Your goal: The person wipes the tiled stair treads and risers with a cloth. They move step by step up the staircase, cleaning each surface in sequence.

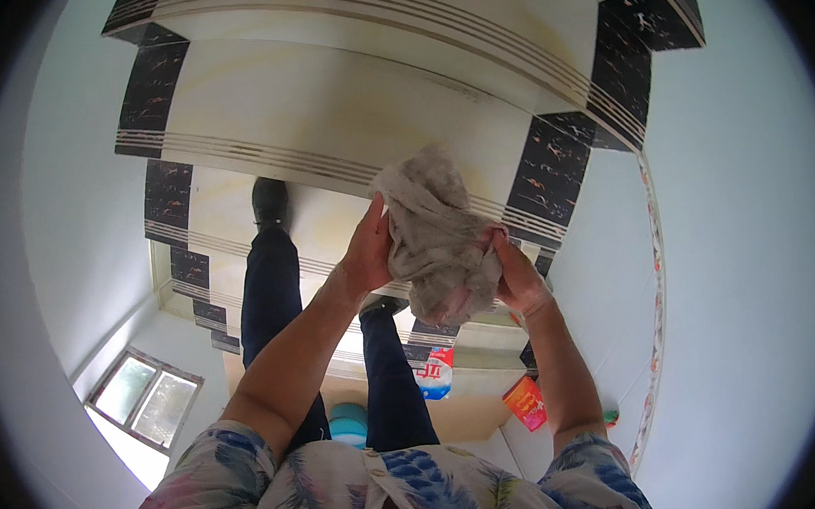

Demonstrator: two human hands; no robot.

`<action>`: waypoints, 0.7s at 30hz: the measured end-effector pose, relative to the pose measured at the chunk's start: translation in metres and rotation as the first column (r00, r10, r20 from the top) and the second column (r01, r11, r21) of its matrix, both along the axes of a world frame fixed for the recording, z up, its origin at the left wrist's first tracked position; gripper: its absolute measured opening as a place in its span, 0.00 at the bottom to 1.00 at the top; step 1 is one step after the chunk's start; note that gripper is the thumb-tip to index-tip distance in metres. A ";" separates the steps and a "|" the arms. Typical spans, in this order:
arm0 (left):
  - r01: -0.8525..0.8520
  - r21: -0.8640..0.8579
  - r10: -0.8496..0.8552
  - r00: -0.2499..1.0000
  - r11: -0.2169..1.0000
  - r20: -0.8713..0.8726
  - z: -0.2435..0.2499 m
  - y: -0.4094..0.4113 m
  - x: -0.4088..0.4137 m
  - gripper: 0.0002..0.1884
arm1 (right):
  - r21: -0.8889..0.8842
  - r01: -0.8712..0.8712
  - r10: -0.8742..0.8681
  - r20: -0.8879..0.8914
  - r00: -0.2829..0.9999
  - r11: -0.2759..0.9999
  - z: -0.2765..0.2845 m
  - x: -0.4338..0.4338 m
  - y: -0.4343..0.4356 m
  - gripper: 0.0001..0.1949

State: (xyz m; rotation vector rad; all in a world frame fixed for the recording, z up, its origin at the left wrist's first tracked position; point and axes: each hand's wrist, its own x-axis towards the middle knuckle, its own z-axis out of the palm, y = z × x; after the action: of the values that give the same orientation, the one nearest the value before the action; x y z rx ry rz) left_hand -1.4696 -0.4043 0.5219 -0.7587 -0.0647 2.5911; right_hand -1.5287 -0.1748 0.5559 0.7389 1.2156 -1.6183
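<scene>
A damp-looking, crumpled grey cloth is held up between my two hands, above the stair treads. My left hand grips its left edge, with the thumb on top. My right hand has hold of the lower right edge; some of its fingers are hidden behind the folds. Under and beyond the cloth rises a tiled staircase, its cream treads marked with thin brown lines along the nosing. Black patterned tiles border the steps on both sides.
My shoes stand on different steps. Lower down are a teal bucket, a red, white and blue packet bearing writing and a red-orange packet. Pale walls flank the stairs. A window is at the lower left.
</scene>
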 end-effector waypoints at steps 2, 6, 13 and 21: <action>-0.055 -0.217 0.043 0.997 0.975 -0.060 -0.014 -0.017 0.000 0.34 | 0.026 -0.057 0.059 -0.100 0.993 0.998 -0.004 -0.004 -0.025 0.24; -0.134 -0.812 -0.183 0.942 0.568 -0.282 -0.019 -0.021 -0.005 0.31 | -0.205 -0.036 -0.017 -0.252 0.968 0.978 0.009 -0.016 -0.075 0.27; -0.291 -0.955 -0.446 0.863 -0.055 -0.238 0.030 -0.025 -0.029 0.20 | -0.326 0.169 -0.201 -0.064 0.978 0.930 -0.038 -0.027 -0.097 0.27; -0.079 -0.995 0.017 0.997 0.057 -0.078 0.014 -0.080 -0.030 0.21 | -0.274 0.239 -0.349 -0.495 0.795 0.932 0.049 -0.094 -0.119 0.28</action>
State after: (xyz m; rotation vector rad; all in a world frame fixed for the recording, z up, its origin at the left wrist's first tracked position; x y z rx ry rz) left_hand -1.4994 -0.4846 0.5361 -1.0692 2.0278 2.3189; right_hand -1.6222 -0.2934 0.6051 0.3583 1.3388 -2.2804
